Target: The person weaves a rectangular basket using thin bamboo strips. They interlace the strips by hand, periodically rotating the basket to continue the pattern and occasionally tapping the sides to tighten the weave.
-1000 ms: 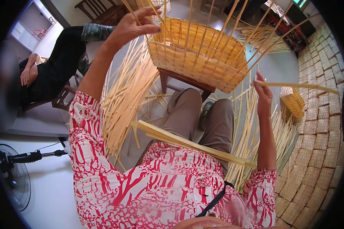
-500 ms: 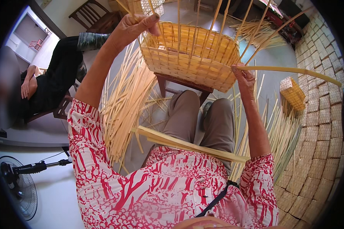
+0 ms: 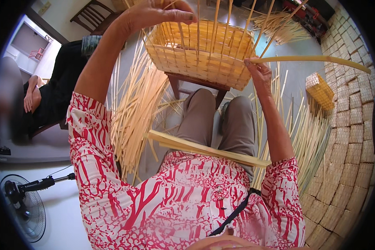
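Note:
A rectangular woven bamboo basket (image 3: 196, 62), with thin upright stakes rising from its sides, rests on a dark wooden stool (image 3: 200, 80) in front of my knees. My left hand (image 3: 154, 16) reaches over its left part, thumb and forefinger meeting at one upright bamboo stake (image 3: 198, 31); the top of this hand is cut off by the picture's edge. At the near right corner my right hand (image 3: 260, 75) pinches a long flat bamboo strip (image 3: 312, 58), which sticks out to the right. Across my lap lie several wider bamboo strips (image 3: 208, 151).
Loose bamboo strips (image 3: 139, 110) cover the floor at left, more (image 3: 310, 137) at right. A small woven basket (image 3: 319, 91) stands before a wall of stacked woven pieces (image 3: 348, 143). A seated person (image 3: 33, 96), a fan (image 3: 25, 204) and a wooden chair (image 3: 98, 18) are at left.
My left hand has moved right and away from me along the stakes, from the basket's left corner. The basket and my right hand with the strip sit slightly higher and more left in view.

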`<state>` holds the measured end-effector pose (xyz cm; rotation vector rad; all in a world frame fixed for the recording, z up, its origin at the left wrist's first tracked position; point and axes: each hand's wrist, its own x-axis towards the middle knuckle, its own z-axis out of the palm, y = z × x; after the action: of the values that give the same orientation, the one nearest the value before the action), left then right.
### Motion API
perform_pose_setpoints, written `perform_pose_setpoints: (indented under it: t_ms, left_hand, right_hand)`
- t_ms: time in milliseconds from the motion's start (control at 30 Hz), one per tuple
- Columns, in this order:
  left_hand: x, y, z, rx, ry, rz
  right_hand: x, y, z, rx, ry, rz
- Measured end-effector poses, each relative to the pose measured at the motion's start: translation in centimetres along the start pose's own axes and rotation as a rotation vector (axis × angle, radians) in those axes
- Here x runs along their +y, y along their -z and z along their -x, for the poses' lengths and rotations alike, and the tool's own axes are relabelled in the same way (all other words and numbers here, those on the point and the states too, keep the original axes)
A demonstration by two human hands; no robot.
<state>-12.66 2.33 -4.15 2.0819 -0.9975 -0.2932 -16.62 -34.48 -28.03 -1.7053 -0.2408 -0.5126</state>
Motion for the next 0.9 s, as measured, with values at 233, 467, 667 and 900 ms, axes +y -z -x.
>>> perform_pose_setpoints:
  t_ms: [233,467,667,900]
  left_hand:
    - [2.4,-0.8,-2.4,-0.175,0.063,0.22]
    - [3.1,-0.9,-3.4,-0.251,-0.07,0.392]
    - [4.8,-1.3,-5.5,-0.387,0.027,0.323]
    - [5.7,-2.1,-7.2,-0.172,0.226,0.008]
  right_hand:
    - [-0.7,-0.5,0.3,0.006,0.032,0.012]
    - [-0.1,-1.1,0.4,0.026,0.119,0.136]
    - [-1.4,-1.2,1.4,0.05,0.136,0.228]
    - [-2.8,-2.6,1.9,0.075,0.179,0.273]
